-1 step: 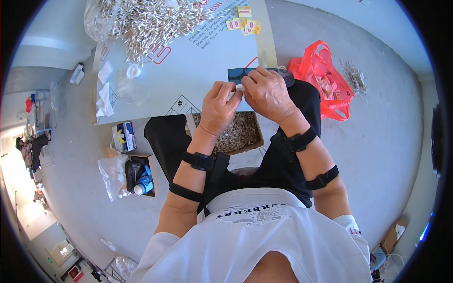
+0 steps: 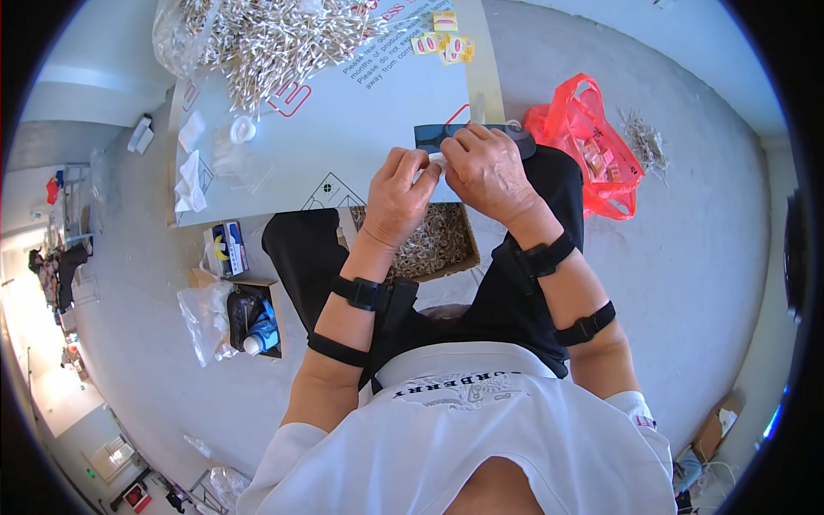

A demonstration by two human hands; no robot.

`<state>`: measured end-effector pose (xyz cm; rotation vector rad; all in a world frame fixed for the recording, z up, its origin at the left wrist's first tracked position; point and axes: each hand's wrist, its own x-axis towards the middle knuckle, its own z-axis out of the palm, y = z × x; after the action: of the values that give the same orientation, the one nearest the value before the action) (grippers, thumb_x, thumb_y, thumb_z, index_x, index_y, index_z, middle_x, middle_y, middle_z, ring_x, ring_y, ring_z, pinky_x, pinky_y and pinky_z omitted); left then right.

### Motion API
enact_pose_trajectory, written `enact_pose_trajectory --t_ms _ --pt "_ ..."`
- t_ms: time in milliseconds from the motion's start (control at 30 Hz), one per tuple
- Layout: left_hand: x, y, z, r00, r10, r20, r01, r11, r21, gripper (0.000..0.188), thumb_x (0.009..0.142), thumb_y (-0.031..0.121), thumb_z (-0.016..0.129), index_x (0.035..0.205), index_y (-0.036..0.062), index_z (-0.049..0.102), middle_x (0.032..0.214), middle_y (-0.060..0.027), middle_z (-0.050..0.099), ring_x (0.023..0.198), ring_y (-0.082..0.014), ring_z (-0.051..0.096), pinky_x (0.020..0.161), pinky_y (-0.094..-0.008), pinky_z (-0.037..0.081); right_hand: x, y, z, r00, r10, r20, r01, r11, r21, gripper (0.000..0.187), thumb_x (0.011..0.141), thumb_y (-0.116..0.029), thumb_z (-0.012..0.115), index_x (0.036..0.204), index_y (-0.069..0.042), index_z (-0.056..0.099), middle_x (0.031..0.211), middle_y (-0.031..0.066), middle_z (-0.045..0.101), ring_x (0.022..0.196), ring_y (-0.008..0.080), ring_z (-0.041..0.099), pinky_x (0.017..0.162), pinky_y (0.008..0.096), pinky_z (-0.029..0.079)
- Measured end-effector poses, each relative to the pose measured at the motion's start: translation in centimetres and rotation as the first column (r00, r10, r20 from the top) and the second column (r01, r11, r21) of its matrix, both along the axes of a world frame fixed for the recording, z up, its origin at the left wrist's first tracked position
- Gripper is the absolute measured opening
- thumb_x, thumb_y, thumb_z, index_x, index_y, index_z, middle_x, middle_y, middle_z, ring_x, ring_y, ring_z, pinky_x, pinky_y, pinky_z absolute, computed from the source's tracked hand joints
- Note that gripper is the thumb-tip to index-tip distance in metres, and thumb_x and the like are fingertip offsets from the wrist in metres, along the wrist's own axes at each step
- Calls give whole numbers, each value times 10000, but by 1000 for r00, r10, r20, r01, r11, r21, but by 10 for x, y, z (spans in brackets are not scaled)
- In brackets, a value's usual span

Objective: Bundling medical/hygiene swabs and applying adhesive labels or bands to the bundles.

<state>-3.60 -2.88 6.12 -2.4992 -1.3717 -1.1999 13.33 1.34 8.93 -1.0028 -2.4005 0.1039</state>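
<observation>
Over the near edge of the table, my left hand (image 2: 397, 196) and my right hand (image 2: 489, 172) meet with bent fingers. Both pinch a small white thing (image 2: 438, 159) between their fingertips. Fingers cover most of it, so its kind is unclear. A dark blue flat piece (image 2: 427, 136) lies just beyond the fingers, partly hidden by my right hand. Below my hands, between my knees, stands a cardboard box (image 2: 470, 249) full of thin pale sticks. A large heap of cotton swabs (image 2: 275, 47) covers the far left of the table.
Several small yellow-and-white packets (image 2: 455, 49) lie at the table's far right. A round white container (image 2: 243, 130) and crumpled white tissue (image 2: 190, 183) are on its left. A red plastic bag (image 2: 618, 167) holding small boxes sits on the floor at right; an open carton (image 2: 273, 322) stands at left.
Slightly more of the white thing shows between my fingertips, and the left thumb has shifted a little. Both arms stay in place.
</observation>
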Motion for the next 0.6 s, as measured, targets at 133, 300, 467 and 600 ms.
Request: enact_pose_trajectory --t_ms 133,300,467,600 --pt "0 0 1 1000 13 -24 -13 1000 -27 171 716 -26 696 876 9 648 851 -54 549 773 -219 559 574 -334 506 1 -1 -16 988 -84 -132 71 992 -103 151 718 -90 678 816 -73 565 782 76 619 806 284 632 717 412 515" --pt "-1 -1 0 998 41 -48 -41 999 1 207 708 -34 714 899 21 656 827 -66 554 740 -241 556 596 -333 498 3 -4 -18 971 -100 -218 66 985 -159 95 808 -37 658 896 -41 622 818 104 647 820 318 638 691 401 527" --pt "5 0 6 980 96 174 -87 994 -63 173 746 24 713 900 14 634 882 -84 574 798 -267 576 634 -366 500 5 -5 -26 950 -133 -284 71 973 -220 68 848 -45 648 912 -39 624 824 124 640 820 331 633 686 404 518" --pt "7 11 9 857 285 429 -98 908 -408 214 728 39 696 928 -7 635 895 -122 608 773 -269 598 691 -366 498 2 -5 -31 937 -127 -324 69 981 -184 69 844 -68 640 883 -50 586 793 116 619 804 326 613 671 427 511"
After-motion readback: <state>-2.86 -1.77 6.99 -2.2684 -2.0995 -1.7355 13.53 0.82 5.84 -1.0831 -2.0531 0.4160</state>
